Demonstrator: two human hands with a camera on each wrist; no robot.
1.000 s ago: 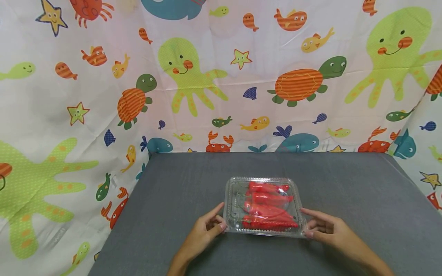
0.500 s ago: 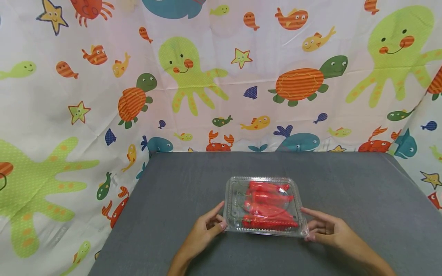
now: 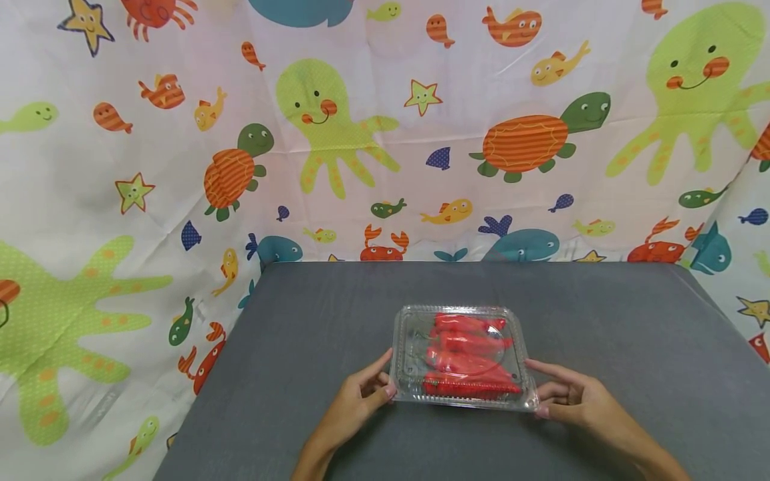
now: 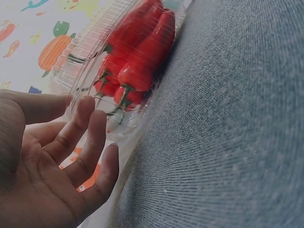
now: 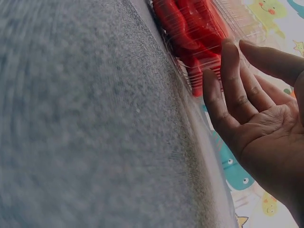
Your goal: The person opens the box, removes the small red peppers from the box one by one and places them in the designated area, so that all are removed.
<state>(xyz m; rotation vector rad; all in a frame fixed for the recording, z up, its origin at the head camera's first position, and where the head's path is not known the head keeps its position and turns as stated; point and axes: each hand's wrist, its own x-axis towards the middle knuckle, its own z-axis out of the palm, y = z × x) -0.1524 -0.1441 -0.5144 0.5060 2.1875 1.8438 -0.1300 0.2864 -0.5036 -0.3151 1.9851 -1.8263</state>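
Note:
A clear plastic clamshell container (image 3: 415, 384) with several red peppers (image 3: 466, 364) inside sits on the grey cloth, its lid down. My left hand (image 3: 356, 397) is at its left side, index fingertip along the edge and thumb tip at the near left corner. On the other side my right hand (image 3: 577, 399) has its index fingertip by the right edge and its thumb by the near right corner. Both palms face inward, with loosely bent fingers. The left wrist view shows green stems on the peppers, facing the left hand. Pepper tips face the right hand in the right wrist view.
Grey cloth (image 3: 325, 307) covers the table and reaches back to a hanging curtain (image 3: 433, 67) printed with sea animals. The curtain also runs along the left and right sides of the table.
The container and both hands stay almost in place. My right thumb has shifted slightly outward from the near right corner. The head view has tipped down a little.

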